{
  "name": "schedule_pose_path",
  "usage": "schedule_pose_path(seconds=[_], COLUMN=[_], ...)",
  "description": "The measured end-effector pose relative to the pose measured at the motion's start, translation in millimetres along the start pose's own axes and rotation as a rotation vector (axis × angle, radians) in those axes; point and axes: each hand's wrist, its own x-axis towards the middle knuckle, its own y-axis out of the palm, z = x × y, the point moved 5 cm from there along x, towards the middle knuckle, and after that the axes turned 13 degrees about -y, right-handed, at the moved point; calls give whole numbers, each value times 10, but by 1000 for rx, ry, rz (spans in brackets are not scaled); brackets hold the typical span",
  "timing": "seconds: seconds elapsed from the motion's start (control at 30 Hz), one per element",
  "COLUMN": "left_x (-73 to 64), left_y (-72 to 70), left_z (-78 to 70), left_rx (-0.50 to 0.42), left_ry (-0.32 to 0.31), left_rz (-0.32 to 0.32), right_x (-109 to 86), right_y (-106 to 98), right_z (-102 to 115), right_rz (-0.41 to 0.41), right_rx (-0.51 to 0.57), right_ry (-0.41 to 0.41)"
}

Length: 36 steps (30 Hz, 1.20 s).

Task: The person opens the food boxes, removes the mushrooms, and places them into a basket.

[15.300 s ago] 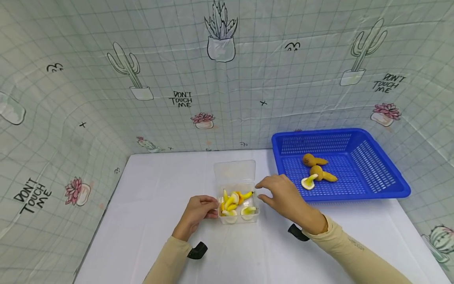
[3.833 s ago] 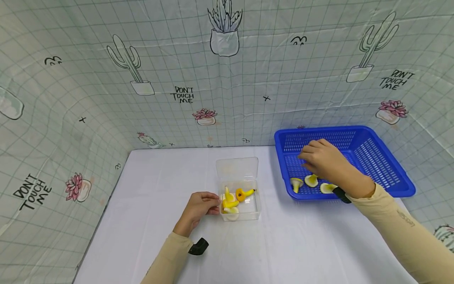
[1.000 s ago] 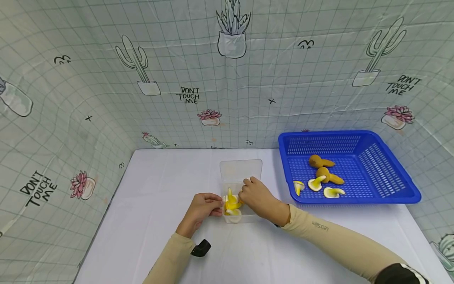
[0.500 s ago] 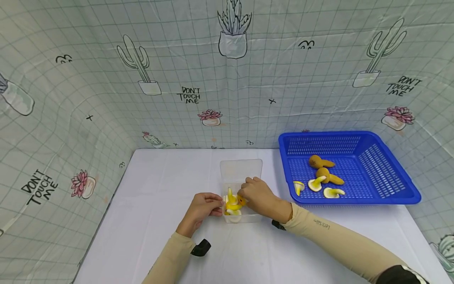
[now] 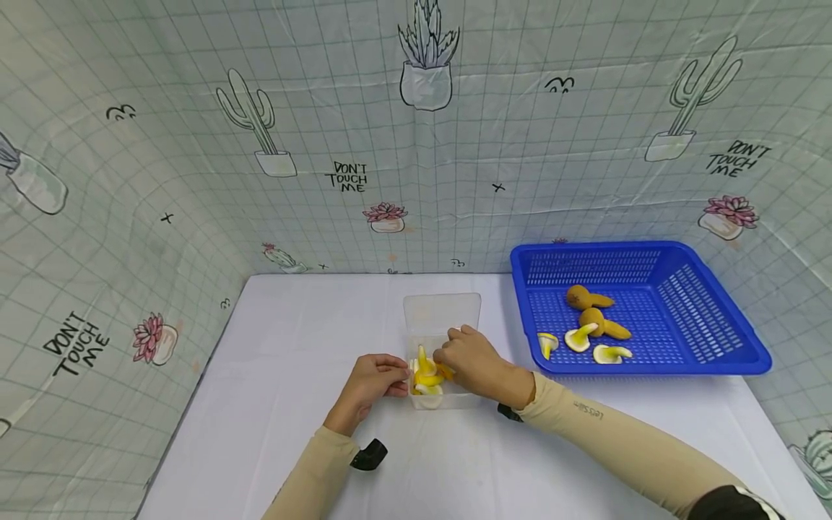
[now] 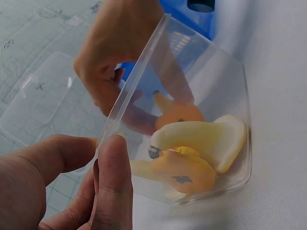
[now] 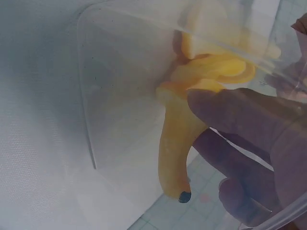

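Observation:
A clear plastic box stands on the table. My left hand pinches its left rim between thumb and fingers, as the left wrist view shows. Reaching inside, my right hand pinches an orange-yellow, mushroom-shaped piece by its wide cap. The stem of this piece ends in a dark tip, seen through the wall in the right wrist view. Beside it in the box lie several more mushroom-shaped pieces, among them a pale yellow one with a flared white edge and an orange one.
The box's hinged lid is raised at the back. At the right stands a blue slotted basket holding two brown mushroom-shaped pieces and several white-yellow ones. A patterned cloth rises behind the white table.
Since the 3.8-second-old frame my right hand has moved from the basket into the box. Over the last second it shifts slightly at the orange-yellow piece. Compared with the oldest frame, more white-yellow pieces lie in the basket.

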Motion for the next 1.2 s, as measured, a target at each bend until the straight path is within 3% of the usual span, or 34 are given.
schedule_pose_path(seconds=[0.3,0.6,0.8,0.97,1.2], left_x=[7,-6,-15,-17,0], left_y=[1,-3,1,-2,-3], left_z=[5,-2,2,6,4], left_rx=[0,7,9,5,-5], left_ry=[3,0,-5,-4,-1], left_rz=[0,-6,1,6,9], right_x=[-21,-6,-22,-67,-131], right_y=[-15,-1,-42,-182,-369], right_z=[-12,36,43,63,89], right_rz=[18,59,41,-37,-208], right_rx=[39,-84,-51,4,64], right_ry=[-14,-85,-80,-84,-135])
